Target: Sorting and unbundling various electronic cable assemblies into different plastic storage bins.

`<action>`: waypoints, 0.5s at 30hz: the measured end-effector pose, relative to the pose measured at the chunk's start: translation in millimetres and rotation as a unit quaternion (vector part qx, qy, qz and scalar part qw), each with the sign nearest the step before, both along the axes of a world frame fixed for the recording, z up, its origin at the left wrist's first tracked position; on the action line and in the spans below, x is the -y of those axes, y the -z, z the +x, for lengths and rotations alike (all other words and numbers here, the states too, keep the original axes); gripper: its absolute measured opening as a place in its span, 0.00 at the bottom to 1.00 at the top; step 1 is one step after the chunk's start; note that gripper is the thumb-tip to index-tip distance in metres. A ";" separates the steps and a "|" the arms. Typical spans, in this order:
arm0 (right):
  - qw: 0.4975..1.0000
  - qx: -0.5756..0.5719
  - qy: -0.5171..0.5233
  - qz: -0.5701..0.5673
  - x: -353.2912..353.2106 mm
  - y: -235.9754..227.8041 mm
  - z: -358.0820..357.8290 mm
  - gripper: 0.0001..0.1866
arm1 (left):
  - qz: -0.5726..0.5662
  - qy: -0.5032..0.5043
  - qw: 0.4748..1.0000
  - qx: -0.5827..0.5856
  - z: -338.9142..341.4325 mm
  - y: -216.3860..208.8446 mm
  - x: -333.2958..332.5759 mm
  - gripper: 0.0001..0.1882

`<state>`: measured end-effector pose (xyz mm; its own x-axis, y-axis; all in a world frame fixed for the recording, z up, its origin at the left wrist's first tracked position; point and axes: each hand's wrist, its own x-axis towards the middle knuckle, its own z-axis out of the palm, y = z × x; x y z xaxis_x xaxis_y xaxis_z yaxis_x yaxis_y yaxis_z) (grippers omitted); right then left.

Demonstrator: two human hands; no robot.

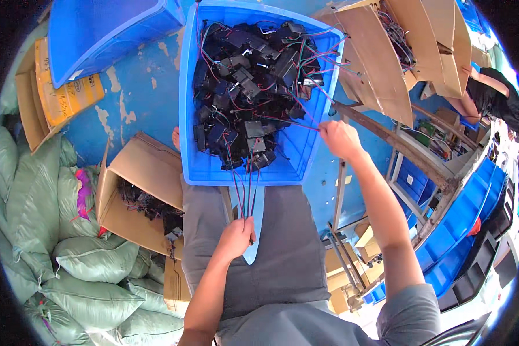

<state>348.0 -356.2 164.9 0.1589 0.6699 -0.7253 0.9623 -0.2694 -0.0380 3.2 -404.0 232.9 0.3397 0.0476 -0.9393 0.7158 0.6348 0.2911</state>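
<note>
A blue plastic bin (187, 124) stands in front of my legs, heaped with small black boxy parts (245, 86) that trail thin coloured wires. My left hand (235, 237) is closed over my lap on a bundle of wires (246, 199). These wires run taut over the bin's near edge to a few parts inside. At the bin's right rim, my right hand (341, 140) pinches the end of reddish and dark wires (291, 121) that stretch back into the heap. More loose wire ends hang over the right rim, beyond that hand.
An open cardboard box (147, 173) with dark wired parts lies left of my legs. Green sacks (32, 199) pile up at far left. Another blue bin (112, 34) is back left. A metal frame (395, 144) and open cartons (375, 57) stand right, near another person (496, 95).
</note>
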 end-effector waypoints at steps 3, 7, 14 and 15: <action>0.991 -0.068 0.114 0.001 21.0 -9.3 4.2 0.11 | -0.009 0.008 1.000 -0.003 1.1 0.6 0.5 0.25; 0.952 -0.158 0.264 -0.014 53.3 -25.6 4.1 0.12 | -0.012 0.007 1.000 -0.007 2.2 0.8 -1.7 0.26; 0.927 -0.142 0.344 -0.036 77.5 -70.7 -34.7 0.12 | 0.010 -0.048 0.999 -0.006 -3.0 -12.7 -8.0 0.25; 0.930 -0.141 0.340 -0.022 80.4 -74.1 -40.2 0.12 | 0.013 -0.060 0.998 -0.006 -3.5 -15.0 -9.3 0.25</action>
<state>307.8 -436.6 239.0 0.3337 0.4525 -0.8270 0.5223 -0.8191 -0.2374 -0.3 -394.6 247.9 0.3181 0.1107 -0.9416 0.6395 0.7081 0.2993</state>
